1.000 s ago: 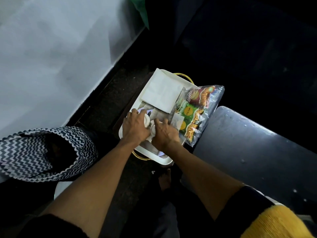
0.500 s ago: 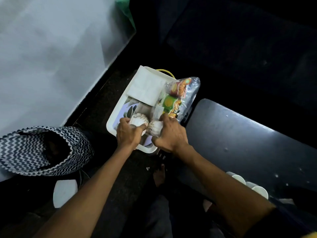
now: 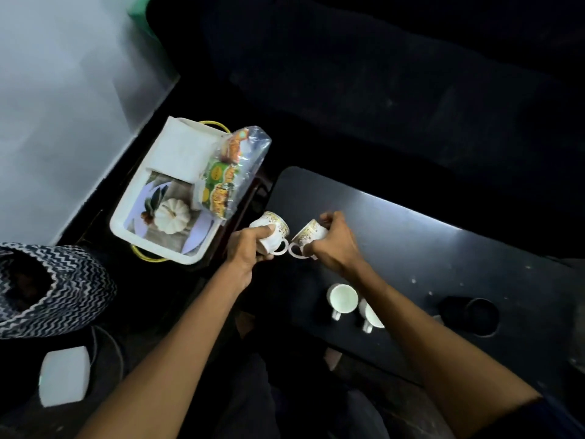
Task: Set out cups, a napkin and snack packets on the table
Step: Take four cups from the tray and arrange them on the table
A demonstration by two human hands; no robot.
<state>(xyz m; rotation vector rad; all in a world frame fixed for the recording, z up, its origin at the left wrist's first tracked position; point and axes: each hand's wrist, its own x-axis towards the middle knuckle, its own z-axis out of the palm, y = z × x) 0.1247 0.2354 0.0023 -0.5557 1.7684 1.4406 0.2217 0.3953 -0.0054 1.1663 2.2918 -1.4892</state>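
Over desk [image 3: 427, 236] edge: left hand [image 3: 245, 251] grips patterned cup [image 3: 273, 231], right hand [image 3: 332, 245] grips second cup [image 3: 308, 237], both tilted, handles almost touching. Near right forearm, two white cups [image 3: 343, 299] upright on desk. Beyond left hand, tray [image 3: 126, 229] holds napkin [image 3: 182, 152], snack packets [image 3: 228, 179] leaning over tray rim.

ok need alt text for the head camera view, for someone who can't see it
A person holds a patterned cup in each hand, left hand and right hand, over the dark table, where two white cups already stand. A tray alongside holds a napkin and snack packets.
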